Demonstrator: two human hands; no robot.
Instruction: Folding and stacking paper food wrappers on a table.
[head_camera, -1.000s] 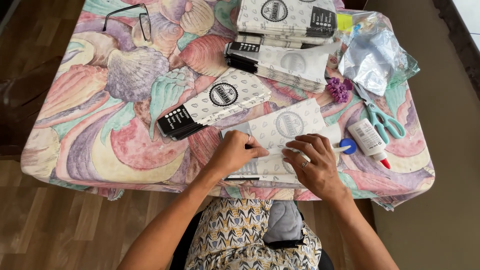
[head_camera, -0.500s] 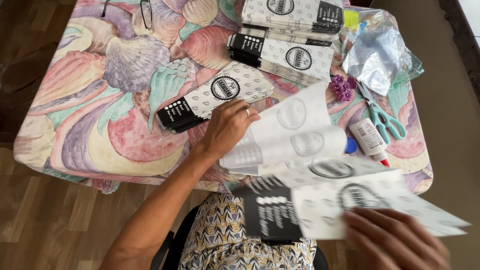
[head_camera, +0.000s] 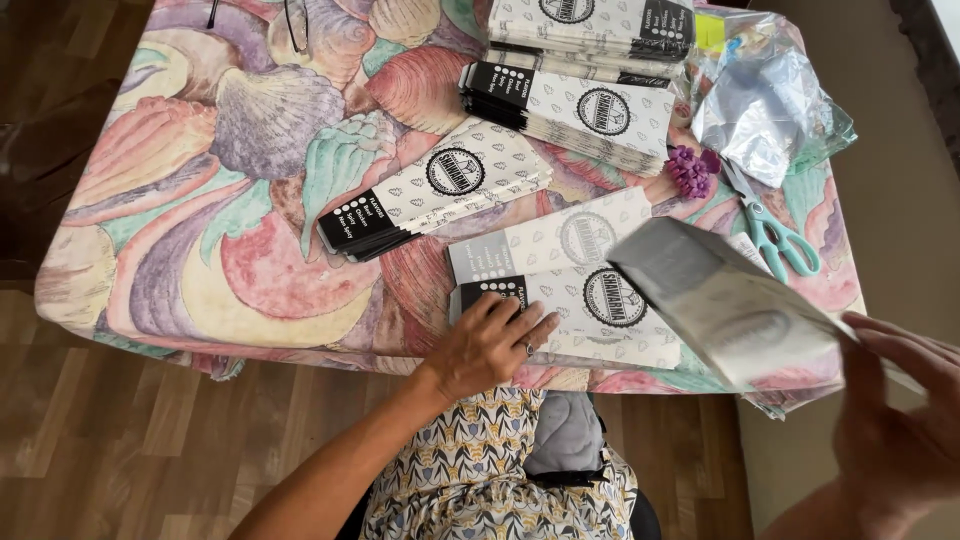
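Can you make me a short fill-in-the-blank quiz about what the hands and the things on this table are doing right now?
1. The left hand presses flat on a white paper sleeve with a ____ end.
2. The right hand holds a blurred paper sleeve lifted ____ the table.
3. The scissors have ____ handles.
4. Beside the scissors lies a small ____ flower.

Missing words: black; above; teal; purple

Both forearms are bare, with no sleeves showing; the left hand (head_camera: 490, 345) wears a slim ring on one finger; the right hand (head_camera: 900, 420) is blurred; the torso wears a cream garment patterned with yellow and blue-grey leaf shapes.
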